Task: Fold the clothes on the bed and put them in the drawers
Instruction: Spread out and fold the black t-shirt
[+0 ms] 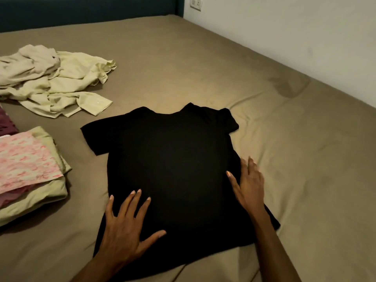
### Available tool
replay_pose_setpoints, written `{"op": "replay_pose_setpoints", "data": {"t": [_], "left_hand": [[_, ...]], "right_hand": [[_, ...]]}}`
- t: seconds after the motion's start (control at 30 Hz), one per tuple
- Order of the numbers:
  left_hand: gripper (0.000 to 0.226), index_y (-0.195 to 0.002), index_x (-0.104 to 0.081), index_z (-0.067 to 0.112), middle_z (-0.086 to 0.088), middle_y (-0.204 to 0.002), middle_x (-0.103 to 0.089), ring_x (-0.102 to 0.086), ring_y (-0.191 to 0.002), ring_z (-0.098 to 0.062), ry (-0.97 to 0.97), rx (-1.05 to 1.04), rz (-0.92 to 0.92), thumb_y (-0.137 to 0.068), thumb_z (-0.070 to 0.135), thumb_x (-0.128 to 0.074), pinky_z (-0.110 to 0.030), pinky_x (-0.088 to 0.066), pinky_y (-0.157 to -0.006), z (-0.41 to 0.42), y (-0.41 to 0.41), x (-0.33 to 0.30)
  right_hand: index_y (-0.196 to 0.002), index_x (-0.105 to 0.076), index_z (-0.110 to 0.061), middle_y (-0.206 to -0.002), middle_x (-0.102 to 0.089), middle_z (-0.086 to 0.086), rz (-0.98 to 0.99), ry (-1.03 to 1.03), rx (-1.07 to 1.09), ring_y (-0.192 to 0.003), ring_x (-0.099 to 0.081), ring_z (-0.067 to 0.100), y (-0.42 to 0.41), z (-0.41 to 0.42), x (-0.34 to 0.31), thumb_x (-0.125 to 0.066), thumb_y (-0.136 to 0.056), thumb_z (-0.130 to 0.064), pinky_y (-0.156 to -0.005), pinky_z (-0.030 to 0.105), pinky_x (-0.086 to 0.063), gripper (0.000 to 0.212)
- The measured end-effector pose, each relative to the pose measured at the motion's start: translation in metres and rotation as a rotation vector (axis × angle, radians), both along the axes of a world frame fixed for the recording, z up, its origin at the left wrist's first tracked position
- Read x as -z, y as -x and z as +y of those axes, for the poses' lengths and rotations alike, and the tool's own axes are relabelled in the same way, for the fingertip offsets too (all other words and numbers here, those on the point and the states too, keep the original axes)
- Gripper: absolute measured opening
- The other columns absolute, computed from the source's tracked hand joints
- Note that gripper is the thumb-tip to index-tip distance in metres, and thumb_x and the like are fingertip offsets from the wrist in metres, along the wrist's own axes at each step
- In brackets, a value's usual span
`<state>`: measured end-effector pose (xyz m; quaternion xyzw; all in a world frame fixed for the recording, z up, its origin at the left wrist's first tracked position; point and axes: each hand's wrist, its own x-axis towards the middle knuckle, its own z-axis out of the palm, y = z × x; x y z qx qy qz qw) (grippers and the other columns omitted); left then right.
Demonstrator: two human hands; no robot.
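No words, numbers, labels or signs to read anywhere.
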<state>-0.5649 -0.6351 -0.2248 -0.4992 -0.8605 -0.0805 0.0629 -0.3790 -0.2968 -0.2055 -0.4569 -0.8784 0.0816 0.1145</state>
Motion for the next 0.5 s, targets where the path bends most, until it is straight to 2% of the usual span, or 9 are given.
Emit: {"op": "replay_pose_setpoints", "data": {"t": [0.03, 0.1, 0.2, 0.33, 0.43, 0.5], "left_hand": [[0.076, -0.127, -0.07, 0.016, -0.012, -0.139, -0.061, -0.055, -0.133, -0.031, -0.074, -0.022, 0.004, -0.089, 0.076, -0.043, -0.065, -0.023, -0.115, 0.012, 0.005, -0.007], [0.06, -0.112, -0.073, 0.02, -0.004, -0.123, -0.067, -0.058, -0.124, -0.026, -0.178, -0.073, -0.04, -0.091, 0.068, -0.043, -0.056, -0.033, -0.11, 0.033, 0.017, -0.019], [0.066, -0.126, -0.067, 0.021, -0.007, -0.138, -0.06, -0.045, -0.14, -0.025, -0.132, -0.144, -0.088, -0.092, 0.069, -0.038, -0.05, -0.036, -0.111, 0.062, 0.044, -0.019], [0.091, -0.151, -0.048, 0.02, -0.014, -0.161, -0.037, -0.021, -0.155, -0.032, -0.019, -0.25, -0.112, -0.087, 0.08, -0.026, -0.059, -0.027, -0.118, 0.083, 0.097, -0.012], [0.103, -0.162, -0.024, 0.027, -0.01, -0.17, -0.017, -0.005, -0.157, -0.033, 0.074, -0.364, -0.138, -0.081, 0.089, -0.007, -0.063, -0.022, -0.118, 0.074, 0.148, -0.007], [0.104, -0.164, -0.01, 0.035, -0.005, -0.172, -0.006, 0.001, -0.158, -0.03, 0.089, -0.425, -0.186, -0.078, 0.092, 0.0, -0.063, -0.016, -0.12, 0.063, 0.171, -0.004]], "right_hand": [[-0.161, -0.027, -0.019, -0.169, -0.021, 0.015, 0.022, 0.002, -0.036, -0.155, -0.021, 0.033, 0.016, 0.016, -0.003, -0.036, -0.104, -0.061, -0.123, 0.05, -0.024, 0.071], [-0.161, -0.026, -0.018, -0.169, -0.021, 0.015, -0.002, 0.002, -0.11, -0.156, -0.02, 0.033, 0.05, 0.043, -0.004, -0.041, -0.104, -0.058, -0.122, 0.05, -0.026, 0.071], [-0.163, -0.022, -0.015, -0.17, -0.014, 0.017, -0.07, 0.031, -0.195, -0.157, -0.015, 0.034, 0.104, 0.081, -0.003, -0.039, -0.105, -0.058, -0.124, 0.047, -0.022, 0.075], [-0.165, -0.014, -0.023, -0.173, -0.006, 0.009, -0.243, 0.018, -0.305, -0.159, -0.006, 0.028, 0.15, 0.127, -0.005, -0.014, -0.097, -0.073, -0.128, 0.047, -0.01, 0.085], [-0.165, -0.016, -0.03, -0.173, -0.007, -0.003, -0.187, 0.128, -0.266, -0.16, -0.004, 0.019, 0.16, 0.156, 0.003, -0.021, -0.102, -0.068, -0.127, 0.045, -0.007, 0.073], [-0.165, -0.018, -0.029, -0.173, -0.01, -0.004, -0.121, 0.178, -0.163, -0.159, -0.006, 0.018, 0.163, 0.171, 0.006, -0.024, -0.106, -0.063, -0.127, 0.045, -0.007, 0.068]]}}
